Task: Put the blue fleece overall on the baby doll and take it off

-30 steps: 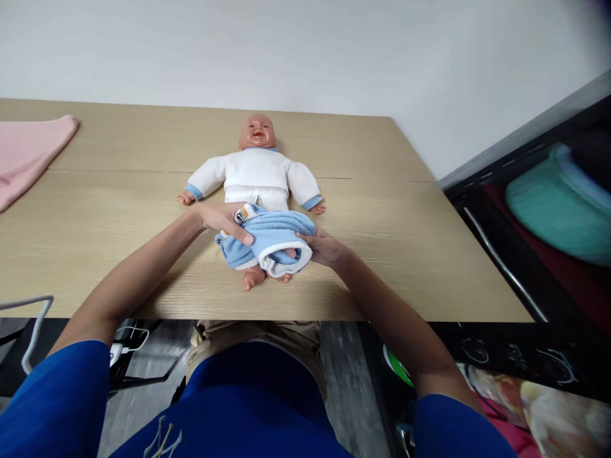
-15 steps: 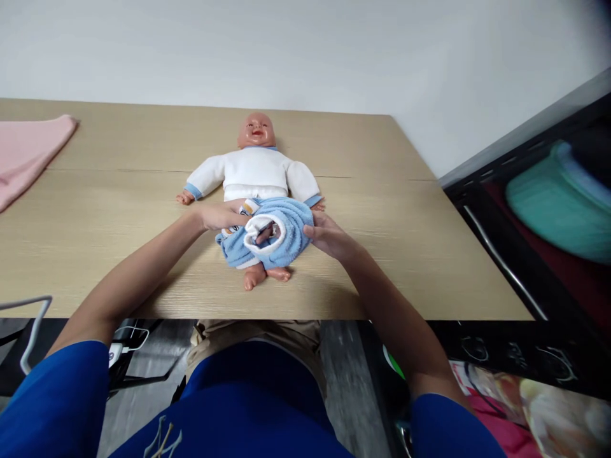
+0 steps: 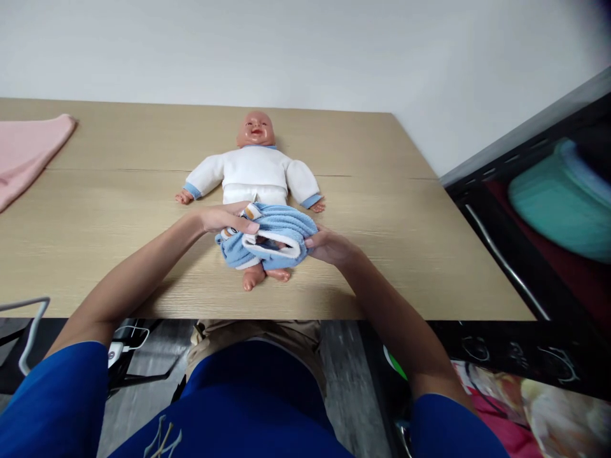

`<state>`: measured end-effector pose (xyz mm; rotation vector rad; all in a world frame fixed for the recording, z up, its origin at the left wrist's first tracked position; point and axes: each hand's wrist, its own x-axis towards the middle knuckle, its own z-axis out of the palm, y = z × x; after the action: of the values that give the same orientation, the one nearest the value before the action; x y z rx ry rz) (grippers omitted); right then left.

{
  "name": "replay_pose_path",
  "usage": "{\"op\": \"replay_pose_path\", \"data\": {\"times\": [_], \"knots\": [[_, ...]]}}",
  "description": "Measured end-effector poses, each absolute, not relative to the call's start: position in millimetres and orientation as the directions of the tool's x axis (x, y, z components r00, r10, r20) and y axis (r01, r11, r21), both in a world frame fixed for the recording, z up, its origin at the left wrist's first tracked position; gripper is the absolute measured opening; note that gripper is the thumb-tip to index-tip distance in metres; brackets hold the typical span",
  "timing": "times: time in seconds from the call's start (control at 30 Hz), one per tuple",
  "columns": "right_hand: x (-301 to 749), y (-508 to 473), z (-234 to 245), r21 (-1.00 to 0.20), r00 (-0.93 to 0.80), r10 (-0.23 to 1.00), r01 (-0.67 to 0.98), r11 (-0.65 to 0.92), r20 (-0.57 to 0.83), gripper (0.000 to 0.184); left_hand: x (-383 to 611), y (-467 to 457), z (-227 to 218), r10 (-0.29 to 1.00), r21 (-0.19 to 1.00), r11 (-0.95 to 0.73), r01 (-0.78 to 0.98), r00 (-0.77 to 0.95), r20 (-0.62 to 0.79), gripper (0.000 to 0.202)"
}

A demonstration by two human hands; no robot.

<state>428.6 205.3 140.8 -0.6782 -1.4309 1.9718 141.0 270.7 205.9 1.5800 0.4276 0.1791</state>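
Note:
A baby doll (image 3: 256,168) in a white top lies on its back on the wooden table (image 3: 119,210), head away from me. Bunched light-blue trousers with white cuffs (image 3: 272,236) cover its legs, and the bare feet poke out below. My left hand (image 3: 224,219) grips the trousers' left side, thumb across the cloth. My right hand (image 3: 327,245) pinches the right side of the white-edged opening. Both hands are closed on the fabric.
A pink cloth (image 3: 26,156) lies at the table's far left. A dark shelf unit (image 3: 539,210) with a teal bundle (image 3: 563,203) stands to the right. A white wire hanger (image 3: 28,321) shows below the table's near-left edge.
Over the past second the trousers' opening rose off the doll's feet, baring them, and is now stretched flatter and wider between my hands; my right hand moved up, then back a little.

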Motion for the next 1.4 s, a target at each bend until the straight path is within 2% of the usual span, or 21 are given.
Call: {"op": "replay_pose_path", "data": {"times": [0.1, 0.17, 0.23, 0.3, 0.43, 0.5, 0.6, 0.7, 0.8, 0.93, 1.0, 1.07, 1.17, 1.23, 1.4], "knots": [[427.5, 204.2, 151.9, -0.96, -0.666, 0.743, -0.161, -0.229, -0.066, 0.063, 145.2, 270.5, 208.1, 0.347, 0.988, -0.085, 0.129, 0.933, -0.092, 0.072], [425.3, 200.6, 163.1, -0.988, -0.664, 0.747, -0.099, -0.121, -0.025, 0.075, 149.6, 267.2, 210.9, 0.362, 0.973, -0.169, 0.154, 0.928, -0.084, 0.056], [421.8, 193.8, 173.3, -1.0, -0.645, 0.764, 0.001, 0.002, 0.001, 0.08, 153.8, 262.4, 213.3, 0.388, 0.953, -0.238, 0.188, 0.918, -0.084, 0.036], [418.6, 184.8, 179.0, -0.991, -0.553, 0.833, 0.104, 0.082, 0.011, 0.069, 157.2, 257.5, 214.6, 0.42, 0.94, -0.275, 0.204, 0.904, -0.074, 0.022], [417.9, 164.4, 177.6, -0.951, -0.235, 0.967, 0.266, 0.156, 0.093, 0.036, 162.5, 249.0, 215.3, 0.464, 0.907, -0.348, 0.237, 0.884, -0.053, 0.014], [417.2, 152.2, 176.0, -0.931, -0.135, 0.983, 0.328, 0.163, 0.125, 0.027, 164.5, 244.8, 214.7, 0.504, 0.879, -0.389, 0.276, 0.863, -0.048, 0.016], [407.3, 128.0, 174.4, -0.924, -0.076, 0.991, 0.359, 0.131, 0.111, 0.033, 167.4, 237.8, 212.6, 0.578, 0.79, -0.465, 0.4, 0.813, -0.072, 0.031], [389.5, 100.9, 167.7, -0.932, -0.053, 0.998, 0.36, 0.048, 0.031, 0.035, 170.7, 230.5, 211.5, 0.619, 0.618, -0.557, 0.555, 0.773, -0.137, 0.029], [376.6, 81.2, 154.2, -0.886, 0.001, 1.0, 0.463, -0.017, -0.019, 0.03, 173.2, 223.7, 213.4, 0.617, 0.469, -0.614, 0.636, 0.756, -0.218, 0.029], [374.7, 73.2, 136.6, -0.827, 0.127, 0.982, 0.561, 0.045, 0.14, 0.022, 173.8, 216.0, 218.0, 0.585, 0.392, -0.66, 0.641, 0.766, -0.267, 0.029], [375.8, 73.6, 131.0, -0.782, 0.17, 0.955, 0.617, 0.09, 0.244, 0.019, 174.0, 212.8, 219.6, 0.574, 0.353, -0.684, 0.638, 0.77, -0.278, 0.034], [376.2, 74.4, 127.1, -0.753, 0.189, 0.939, 0.651, 0.1, 0.288, 0.02, 174.8, 209.9, 220.3, 0.563, 0.306, -0.708, 0.636, 0.77, -0.298, 0.04], [376.4, 75.0, 121.1, -0.774, 0.202, 0.956, 0.632, 0.039, 0.214, 0.018, 176.0, 207.0, 218.5, 0.551, 0.251, -0.73, 0.636, 0.764, -0.335, 0.05], [377.3, 75.8, 115.7, -0.816, 0.225, 0.965, 0.577, -0.022, 0.132, 0.016, 175.9, 207.2, 215.3, 0.552, 0.259, -0.72, 0.644, 0.757, -0.349, 0.053], [379.0, 82.8, 98.3, -0.962, 0.197, 0.98, 0.263, -0.072, -0.02, 0.018, 171.7, 217.6, 208.8, 0.558, 0.452, -0.637, 0.624, 0.778, -0.287, 0.055]]}}
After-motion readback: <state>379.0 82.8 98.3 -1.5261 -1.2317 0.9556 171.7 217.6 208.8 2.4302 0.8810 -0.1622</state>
